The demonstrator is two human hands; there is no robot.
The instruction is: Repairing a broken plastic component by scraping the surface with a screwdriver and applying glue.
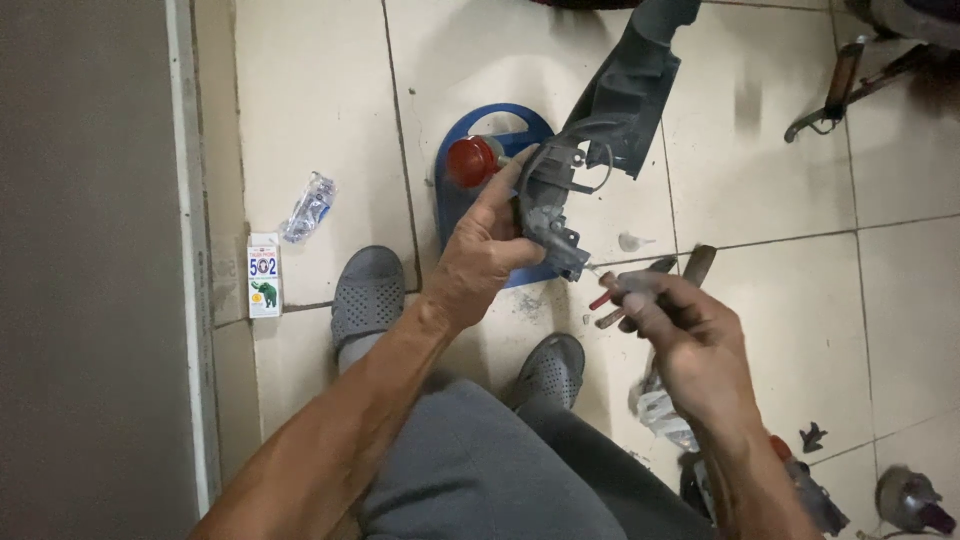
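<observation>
My left hand [487,250] grips the lower end of a long grey plastic panel [610,100] that slants up toward the top of the view. Its broken bracket end [558,225] sits between thumb and fingers. My right hand [680,335] is closed on a small thin red-tipped object [603,298], whose tip points at the bracket end, almost touching it. Both hands hover above the tiled floor, over my knees.
A blue container with a red cap [473,160] lies on the tiles behind the panel. A small white box [264,276] and a crumpled clear wrapper [308,207] lie near the left wall. Pliers [690,268] lie by my right hand; tools [840,95] lie top right. My grey sandals [368,292] stand below.
</observation>
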